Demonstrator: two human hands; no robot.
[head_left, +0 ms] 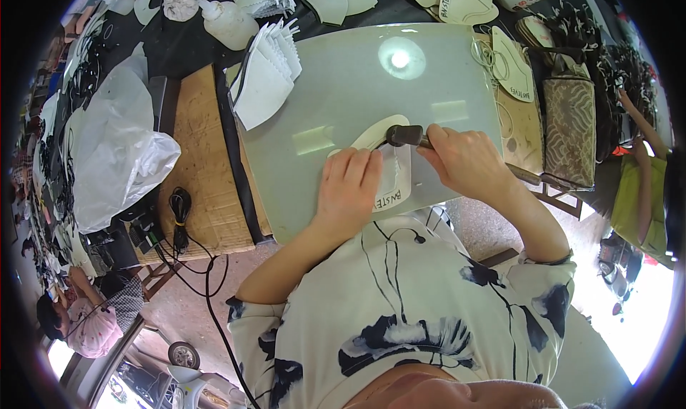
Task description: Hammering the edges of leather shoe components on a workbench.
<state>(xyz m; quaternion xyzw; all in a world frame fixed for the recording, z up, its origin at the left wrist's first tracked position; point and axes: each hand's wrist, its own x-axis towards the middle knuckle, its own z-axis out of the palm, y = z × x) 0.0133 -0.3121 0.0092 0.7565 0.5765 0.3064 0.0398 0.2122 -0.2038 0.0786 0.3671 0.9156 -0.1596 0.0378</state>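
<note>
From my end I watch two bare hands at work over a smooth grey-green tabletop [343,73]. The right hand [463,159] has its grip closed around the handle of a hammer [404,135], whose dark head lies sideways over the upper right part of a curved cream piece [404,167]; I cannot tell whether metal and piece touch. That piece lies on the tabletop near its front edge, just before the person's body, with dark handwriting along its lower end and a paler panel inside its outline. The left hand [348,191] rests palm down across the piece's left side, fingers together and covering part of it; I cannot tell whether its grip pinches anything there. At the tabletop's far left corner I see a fanned stack of white pieces [266,80], with a white bottle [229,25] beyond it. To the right, well apart from the hands, a marked cream template [511,70] lies near a patterned case [569,130]. A crumpled plastic bag [114,152] spreads out at far left.
</note>
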